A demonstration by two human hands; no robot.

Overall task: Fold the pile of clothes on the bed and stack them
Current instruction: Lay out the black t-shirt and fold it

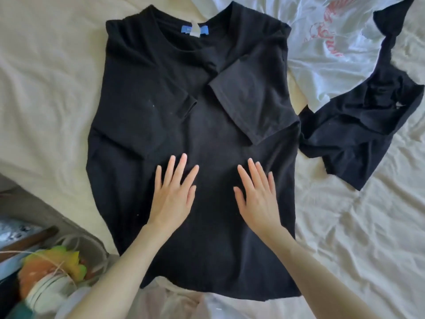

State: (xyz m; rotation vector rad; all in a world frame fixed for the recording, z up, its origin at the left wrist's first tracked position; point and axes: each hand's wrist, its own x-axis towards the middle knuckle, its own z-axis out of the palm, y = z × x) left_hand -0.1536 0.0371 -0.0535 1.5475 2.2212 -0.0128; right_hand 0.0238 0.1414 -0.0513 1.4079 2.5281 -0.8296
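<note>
My left hand (172,194) and right hand (256,194) lie flat, fingers straight, gripping nothing, on the middle of the black cotton T-shirt (195,100) spread across the cream bed sheet (46,88). With both sleeves folded in, I should smooth outward evenly before folding the hem up toward the collar beyond my fingertips

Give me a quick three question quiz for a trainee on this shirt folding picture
1. True or false: both sleeves of the black T-shirt are folded in over its front.
2. The left hand and right hand are: A) gripping the hem, B) lying flat on the shirt, C) off the shirt.
3. What print colour has the white shirt?

Key: 1 true; 2 B; 3 red.
</note>
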